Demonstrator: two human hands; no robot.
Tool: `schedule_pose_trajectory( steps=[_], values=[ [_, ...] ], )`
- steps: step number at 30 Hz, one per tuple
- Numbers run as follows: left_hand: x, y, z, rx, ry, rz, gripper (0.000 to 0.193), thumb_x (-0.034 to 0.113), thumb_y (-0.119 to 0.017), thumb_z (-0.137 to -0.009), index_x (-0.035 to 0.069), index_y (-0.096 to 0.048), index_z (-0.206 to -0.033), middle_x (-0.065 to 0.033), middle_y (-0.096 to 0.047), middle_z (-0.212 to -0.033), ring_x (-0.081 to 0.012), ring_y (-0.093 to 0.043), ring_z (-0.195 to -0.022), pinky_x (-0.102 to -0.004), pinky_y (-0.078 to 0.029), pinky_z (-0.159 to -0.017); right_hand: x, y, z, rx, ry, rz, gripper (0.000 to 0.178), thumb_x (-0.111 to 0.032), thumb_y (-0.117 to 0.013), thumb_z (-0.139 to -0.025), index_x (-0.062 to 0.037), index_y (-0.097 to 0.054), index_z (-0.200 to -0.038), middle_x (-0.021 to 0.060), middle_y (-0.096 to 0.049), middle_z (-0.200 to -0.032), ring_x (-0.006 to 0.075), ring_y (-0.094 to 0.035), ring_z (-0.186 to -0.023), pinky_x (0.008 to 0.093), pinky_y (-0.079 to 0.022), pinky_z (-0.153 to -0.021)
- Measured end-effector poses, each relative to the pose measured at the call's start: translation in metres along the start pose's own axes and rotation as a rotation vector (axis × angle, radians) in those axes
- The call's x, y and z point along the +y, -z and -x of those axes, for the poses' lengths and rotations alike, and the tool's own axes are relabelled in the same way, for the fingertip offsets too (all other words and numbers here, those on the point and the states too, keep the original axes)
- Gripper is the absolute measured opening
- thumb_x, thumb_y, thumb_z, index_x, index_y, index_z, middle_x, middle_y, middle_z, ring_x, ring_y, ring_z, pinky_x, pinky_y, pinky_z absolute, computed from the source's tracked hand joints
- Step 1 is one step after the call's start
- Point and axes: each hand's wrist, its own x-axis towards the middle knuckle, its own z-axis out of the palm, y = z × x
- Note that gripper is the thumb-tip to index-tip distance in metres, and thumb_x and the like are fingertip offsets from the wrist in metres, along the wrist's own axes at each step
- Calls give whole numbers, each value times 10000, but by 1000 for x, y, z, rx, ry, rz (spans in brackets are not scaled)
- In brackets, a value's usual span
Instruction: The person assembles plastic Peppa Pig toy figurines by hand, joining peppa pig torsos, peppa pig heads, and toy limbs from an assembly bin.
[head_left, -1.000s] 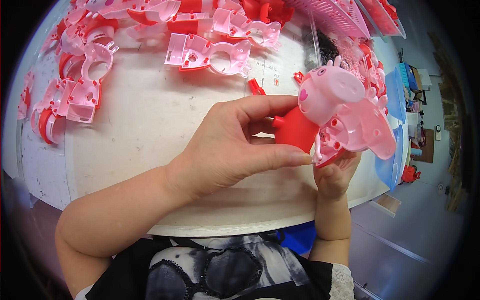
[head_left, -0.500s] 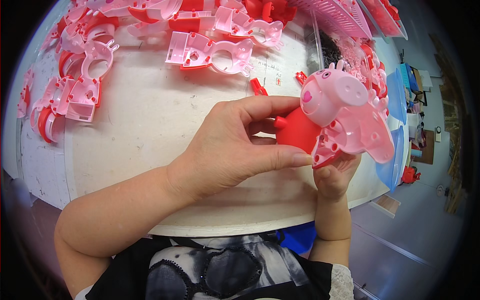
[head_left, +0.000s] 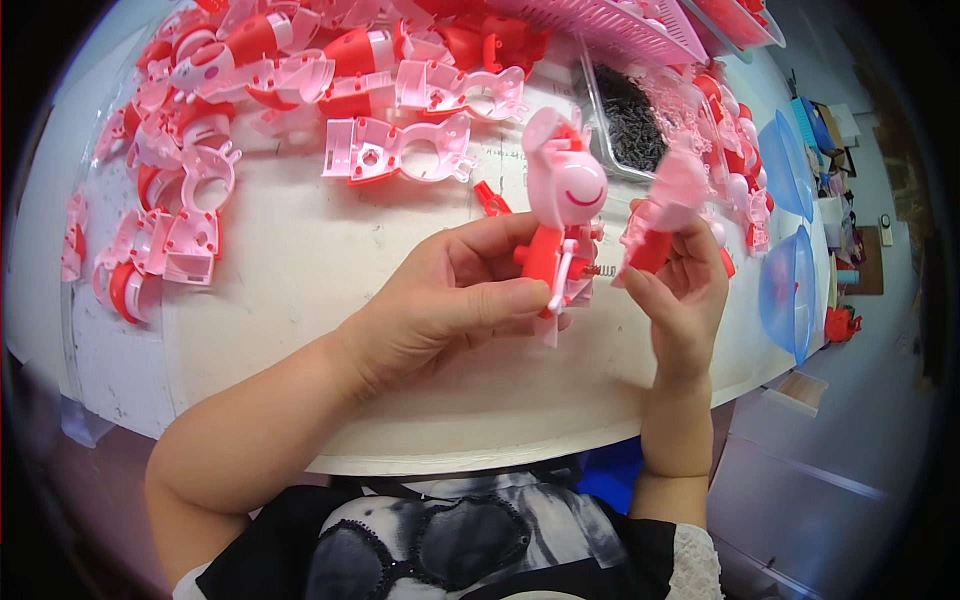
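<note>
A red-bodied toy pig half with a pink head and a curved smile stands upright in my left hand, pinched between thumb and fingers. A pale pink lever-like part shows on its side by my thumb. A thin coil spring sticks out from it to the right. Just apart from this half, my right hand grips a second pink and red shell half, blurred by motion. Beyond my left fingers, a small red plastic piece lies on the white table.
Several open pink and red shell halves lie along the far and left table. A clear tray of small black parts stands at the back, beside clear bags or trays of pink pieces. A pink basket and blue bowls line the right edge.
The two toy halves, close together before, are now apart. My left hand's half has turned and shifted left, and the spring has come into view. The whole view has also shifted slightly.
</note>
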Motion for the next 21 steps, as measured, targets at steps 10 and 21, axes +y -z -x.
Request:
schedule_pose_trajectory(
  steps=[10, 21],
  values=[
    [5, -11, 1, -79, 39, 83, 516, 138, -581, -844, 37, -381, -1310, -67, -508, -1211, -157, -507, -1087, -313, -414, -933, -23, 6, 0, -38, 398, 772, 351, -118, -728, -668, -29, -606, -985, 118, -598, -971, 278, -573, -867, 348, -446, -777],
    [1, -10, 2, -70, 31, -107, 589, 68, -661, -722, 5, -423, -1257, -85, -521, -1196, -179, -516, -1096, -375, -408, -969, -53, -15, -9, -132, 947, 867, 196, -130, -678, -586, -123, -661, -781, -1, -608, -814, 185, -560, -786, 326, -409, -718]
  ],
)
